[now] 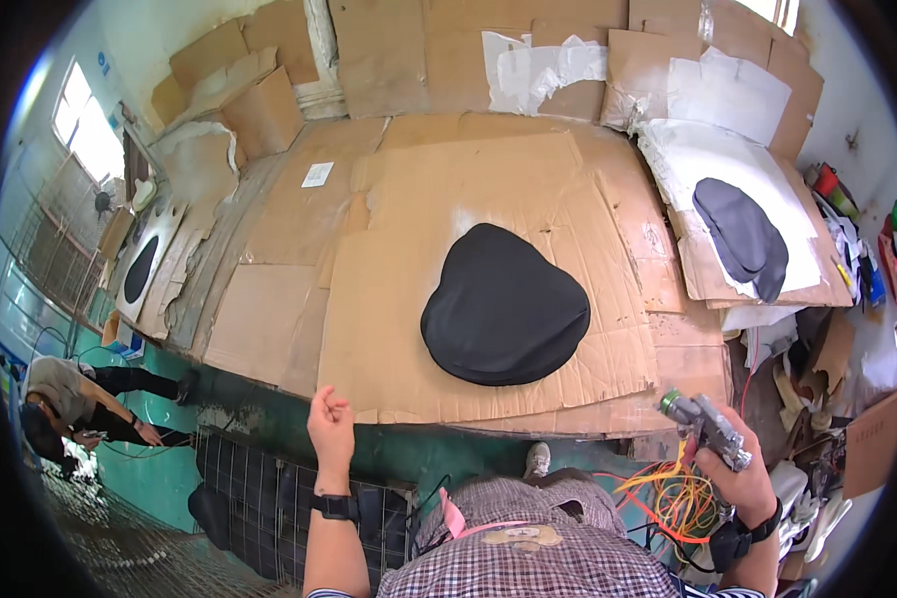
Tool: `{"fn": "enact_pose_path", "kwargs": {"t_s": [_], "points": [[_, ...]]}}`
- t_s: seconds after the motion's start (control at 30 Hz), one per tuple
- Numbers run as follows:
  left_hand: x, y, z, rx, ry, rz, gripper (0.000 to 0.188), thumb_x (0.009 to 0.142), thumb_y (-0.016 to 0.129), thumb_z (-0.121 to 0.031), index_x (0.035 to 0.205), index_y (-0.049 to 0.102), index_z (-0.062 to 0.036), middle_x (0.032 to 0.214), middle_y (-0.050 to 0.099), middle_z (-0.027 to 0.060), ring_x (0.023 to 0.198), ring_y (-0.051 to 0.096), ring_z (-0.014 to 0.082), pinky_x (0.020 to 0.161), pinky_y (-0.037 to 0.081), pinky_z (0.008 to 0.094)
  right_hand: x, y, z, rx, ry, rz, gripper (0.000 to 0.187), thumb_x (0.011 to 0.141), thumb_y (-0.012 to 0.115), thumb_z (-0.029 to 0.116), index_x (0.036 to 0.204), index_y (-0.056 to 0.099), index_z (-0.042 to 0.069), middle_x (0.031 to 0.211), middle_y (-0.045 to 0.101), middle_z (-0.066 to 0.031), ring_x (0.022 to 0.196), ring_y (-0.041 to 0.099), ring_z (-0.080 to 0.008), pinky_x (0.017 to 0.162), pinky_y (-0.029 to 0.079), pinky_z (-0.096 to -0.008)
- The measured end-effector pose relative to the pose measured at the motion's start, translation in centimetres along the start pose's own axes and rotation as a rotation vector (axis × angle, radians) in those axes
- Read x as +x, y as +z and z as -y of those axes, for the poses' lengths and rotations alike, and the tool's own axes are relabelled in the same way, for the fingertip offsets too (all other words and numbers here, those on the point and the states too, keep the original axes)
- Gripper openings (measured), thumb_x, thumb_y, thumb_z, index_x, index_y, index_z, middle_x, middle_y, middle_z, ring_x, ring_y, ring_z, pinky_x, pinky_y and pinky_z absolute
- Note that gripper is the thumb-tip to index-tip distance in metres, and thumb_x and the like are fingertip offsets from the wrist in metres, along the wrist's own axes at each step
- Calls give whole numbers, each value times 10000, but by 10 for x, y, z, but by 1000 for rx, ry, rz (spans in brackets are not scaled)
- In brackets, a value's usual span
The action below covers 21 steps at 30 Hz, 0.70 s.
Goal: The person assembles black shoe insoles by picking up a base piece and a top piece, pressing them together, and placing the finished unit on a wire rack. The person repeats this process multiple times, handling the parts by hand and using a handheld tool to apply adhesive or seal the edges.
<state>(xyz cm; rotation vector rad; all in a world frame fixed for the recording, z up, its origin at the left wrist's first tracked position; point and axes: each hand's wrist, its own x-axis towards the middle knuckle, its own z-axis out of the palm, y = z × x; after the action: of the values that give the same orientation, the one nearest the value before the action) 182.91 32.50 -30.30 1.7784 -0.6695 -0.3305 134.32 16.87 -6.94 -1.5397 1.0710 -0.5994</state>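
A metal spray gun (720, 433) with a green ring is gripped in the person's right hand (740, 476), fingers wrapped around it, near the close right edge of a cardboard-covered table (269, 314). Left of it, 1 rounded, 3-lobed black piece (503, 309) lies mid-table on a tan cardboard sheet (389, 329). The left hand (331, 427) is by that sheet's near left corner, fingers loosely half curled, apart from the piece. Farther out are 1 folded black piece (738, 229) at right and 1 black oval (141, 269) at far left. Yellow and orange hoses (673, 495) tangle below the spray gun, crowding the right forearm. 1 wire rack (299, 498) and 1 other person (58, 399) are at lower left.
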Motion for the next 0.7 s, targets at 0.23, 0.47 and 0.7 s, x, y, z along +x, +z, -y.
{"fn": "enact_pose_path", "kwargs": {"t_s": [0.23, 0.47, 0.7], "points": [[-3, 52, 8, 98, 23, 133, 263, 825, 581, 5, 1087, 592, 1, 861, 659, 81, 745, 618, 130, 676, 501, 255, 12, 9, 5, 68, -116, -7, 558, 870, 653, 204, 1327, 408, -2, 927, 594, -53, 835, 586, -132, 744, 482, -278], [-21, 200, -30, 339, 593, 639, 427, 738, 608, -76, 1159, 562, -26, 1286, 498, 189, 1214, 437, 377, 1019, 363, 450, 17, 7, 2, 34, -38, -14, 596, 872, 661, 243, 1341, 389, -4, 980, 577, -51, 862, 584, -124, 735, 476, -256], [-59, 253, -25, 770, 539, 919, 635, 708, 632, -161, 1300, 443, -35, 1445, 317, 209, 1334, 281, 403, 1047, 283, 526, 16, -7, -3, 16, -25, -45, 623, 865, 669, 287, 1342, 394, -4, 964, 584, -48, 858, 585, -125, 737, 476, -263]]}}
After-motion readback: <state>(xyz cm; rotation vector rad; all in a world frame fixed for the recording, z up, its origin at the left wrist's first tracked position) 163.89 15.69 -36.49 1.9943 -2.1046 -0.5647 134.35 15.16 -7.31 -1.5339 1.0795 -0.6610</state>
